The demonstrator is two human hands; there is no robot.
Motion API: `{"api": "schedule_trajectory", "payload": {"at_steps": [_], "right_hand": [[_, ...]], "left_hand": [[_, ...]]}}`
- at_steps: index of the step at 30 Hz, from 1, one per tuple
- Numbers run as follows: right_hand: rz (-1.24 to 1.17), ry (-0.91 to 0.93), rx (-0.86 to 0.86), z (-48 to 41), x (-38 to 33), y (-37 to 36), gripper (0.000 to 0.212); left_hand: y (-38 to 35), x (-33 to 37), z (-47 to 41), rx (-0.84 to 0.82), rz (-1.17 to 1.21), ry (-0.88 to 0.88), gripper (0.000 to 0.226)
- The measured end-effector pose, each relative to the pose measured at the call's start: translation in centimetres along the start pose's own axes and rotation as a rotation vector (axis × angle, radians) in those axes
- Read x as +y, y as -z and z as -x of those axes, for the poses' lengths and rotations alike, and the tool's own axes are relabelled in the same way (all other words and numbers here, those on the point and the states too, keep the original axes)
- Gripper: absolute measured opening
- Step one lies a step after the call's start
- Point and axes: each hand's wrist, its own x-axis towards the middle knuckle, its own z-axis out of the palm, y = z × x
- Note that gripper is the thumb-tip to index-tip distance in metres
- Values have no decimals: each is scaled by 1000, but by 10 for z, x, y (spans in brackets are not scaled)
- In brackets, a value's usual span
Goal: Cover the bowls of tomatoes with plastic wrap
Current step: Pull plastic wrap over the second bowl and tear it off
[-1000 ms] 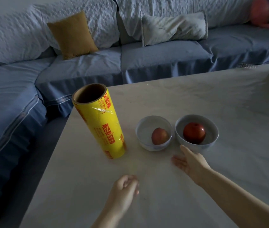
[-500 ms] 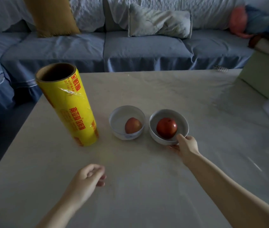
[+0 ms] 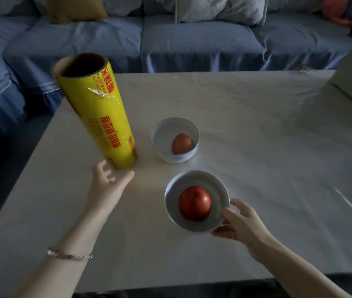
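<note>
**Near bowl (image 3: 192, 177) gripped in my right hand (image 3: 241, 226), both bowls open-topped**

I hold the near bowl by its right side. My thumb lies over the rim and my fingers curl under the wall, so the hand pinches the bowl between them. A red tomato (image 3: 194, 203) sits in the middle of it. I cannot tell whether the bowl's base rests on the table (image 3: 256, 125) or hangs just above it.

The far bowl (image 3: 170, 127) stands on the table beyond the near one and a little to the left, apart from it. A paler tomato (image 3: 182, 144), more orange than red, lies against its right inner wall. Neither bowl has wrap over it.

The roll of plastic wrap (image 3: 97, 112) stands on end to the left of the far bowl. It is yellow with red print, and its cardboard core shows at the top. A crinkled loose edge of film clings to its upper side.

My left hand (image 3: 108, 186) is at the foot of the roll, palm turned inward, fingers spread and loosely bent, holding nothing. The fingertips are right beside the roll's base; I cannot tell if they touch it. A thin bracelet (image 3: 69, 255) circles that wrist.

Behind the table runs a blue sofa (image 3: 192, 39) with a mustard cushion (image 3: 78, 7) and a pale grey pillow (image 3: 220, 7) on it.
</note>
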Motion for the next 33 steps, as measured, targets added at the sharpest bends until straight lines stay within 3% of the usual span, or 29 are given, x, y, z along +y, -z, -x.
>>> {"api": "schedule_trajectory", "payload": {"at_steps": [3, 5, 10, 14, 17, 22, 23, 26, 27, 31, 33], "right_hand": [[59, -22, -37, -3, -1, -9, 38], [87, -42, -66, -3, -4, -9, 38], [344, 0, -1, -4, -6, -1, 32], [426, 278, 233, 3, -16, 8, 28], [327, 469, 251, 14, -48, 4, 34], [235, 640, 41, 22, -114, -37, 17], [188, 643, -24, 25, -127, -48, 24], [158, 564, -202, 29, -156, -77, 97], [158, 539, -230, 31, -160, -85, 106], [128, 576, -124, 33, -153, -93, 81], [1, 529, -117, 31, -145, -81, 75]], "left_hand": [[11, 13, -36, 132, 17, -110, 106], [15, 26, -53, 144, 59, -176, 115], [4, 52, -68, 206, 158, -284, 100], [2, 55, -63, 290, 151, -309, 94], [13, 63, -53, 278, 180, -318, 96], [43, 94, -15, 66, 167, -281, 78], [46, 99, -5, -2, 163, -265, 76], [50, 110, 22, -192, 155, -209, 77], [48, 111, 29, -248, 150, -199, 79], [33, 111, 52, -384, 37, -234, 94], [26, 111, 53, -494, 31, -256, 94]]}}
